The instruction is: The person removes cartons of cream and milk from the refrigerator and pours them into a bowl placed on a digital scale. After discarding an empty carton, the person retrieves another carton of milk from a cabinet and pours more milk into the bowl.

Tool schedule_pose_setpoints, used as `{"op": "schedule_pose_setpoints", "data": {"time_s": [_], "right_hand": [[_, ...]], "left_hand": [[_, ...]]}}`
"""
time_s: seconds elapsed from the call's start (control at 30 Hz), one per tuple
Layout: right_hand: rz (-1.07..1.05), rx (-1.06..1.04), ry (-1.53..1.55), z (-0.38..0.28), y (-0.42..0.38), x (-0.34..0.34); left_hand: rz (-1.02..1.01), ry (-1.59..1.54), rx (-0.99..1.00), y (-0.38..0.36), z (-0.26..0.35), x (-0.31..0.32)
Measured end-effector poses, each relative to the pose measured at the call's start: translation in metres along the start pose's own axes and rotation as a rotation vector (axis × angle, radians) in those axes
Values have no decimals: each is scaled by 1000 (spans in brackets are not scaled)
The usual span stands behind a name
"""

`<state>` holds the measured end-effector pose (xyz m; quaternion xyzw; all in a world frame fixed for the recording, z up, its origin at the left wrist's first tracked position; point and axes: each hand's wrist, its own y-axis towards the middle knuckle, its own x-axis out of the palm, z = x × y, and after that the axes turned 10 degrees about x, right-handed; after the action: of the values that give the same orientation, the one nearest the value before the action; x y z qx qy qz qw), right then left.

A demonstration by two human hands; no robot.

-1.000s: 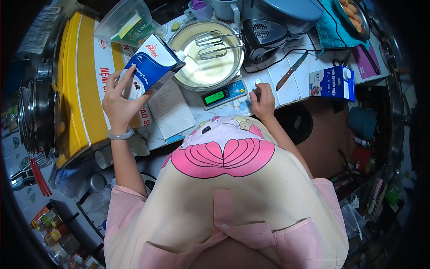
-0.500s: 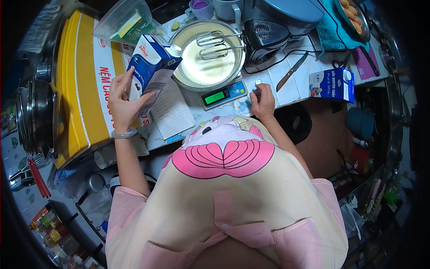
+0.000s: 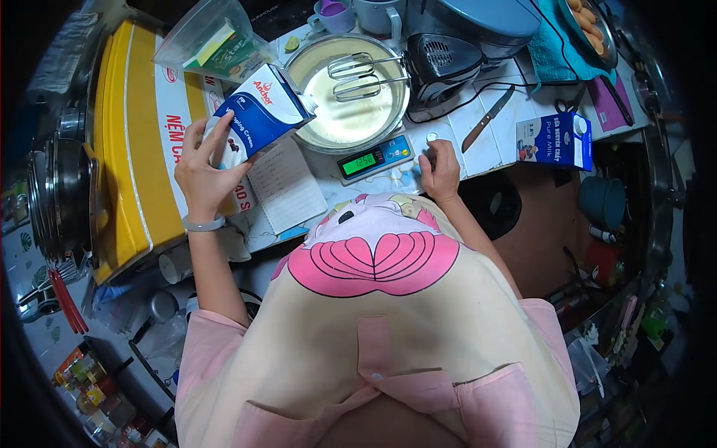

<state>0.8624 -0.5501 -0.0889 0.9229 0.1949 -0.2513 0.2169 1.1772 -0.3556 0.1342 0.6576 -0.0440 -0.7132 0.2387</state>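
Note:
My left hand (image 3: pixel 208 160) is wrapped around the lower end of a blue and white whipping cream carton (image 3: pixel 263 112). The carton leans right, its white spout (image 3: pixel 308 103) at the near left rim of a glass bowl (image 3: pixel 299 134). Pale cream-coloured liquid (image 3: pixel 347 119) fills part of the bowl, which stands on a kitchen scale (image 3: pixel 376 158) with a lit green display. My right hand (image 3: pixel 441 172) rests at the table edge beside the scale, fingers curled with nothing visible in them. A small white cap (image 3: pixel 432 137) lies just beyond its fingertips.
A hand mixer (image 3: pixel 442 60) lies with its beaters (image 3: pixel 366 78) over the bowl. Right of it are a knife (image 3: pixel 487 119), a milk carton (image 3: pixel 554 140) and a power cord. A handwritten notepad (image 3: pixel 287 187) and a yellow box (image 3: pixel 134 149) are on the left.
The cream carton has turned in my left hand, its printed front now showing more and its spout moved right and nearer me. The scale's number has changed. My right hand has barely moved.

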Motion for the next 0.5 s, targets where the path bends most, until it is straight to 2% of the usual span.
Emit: {"op": "schedule_pose_setpoints", "data": {"time_s": [0.5], "right_hand": [[20,-6,-2,1,-1,1]], "left_hand": [[-81,136,60,8,-2,-3]]}}
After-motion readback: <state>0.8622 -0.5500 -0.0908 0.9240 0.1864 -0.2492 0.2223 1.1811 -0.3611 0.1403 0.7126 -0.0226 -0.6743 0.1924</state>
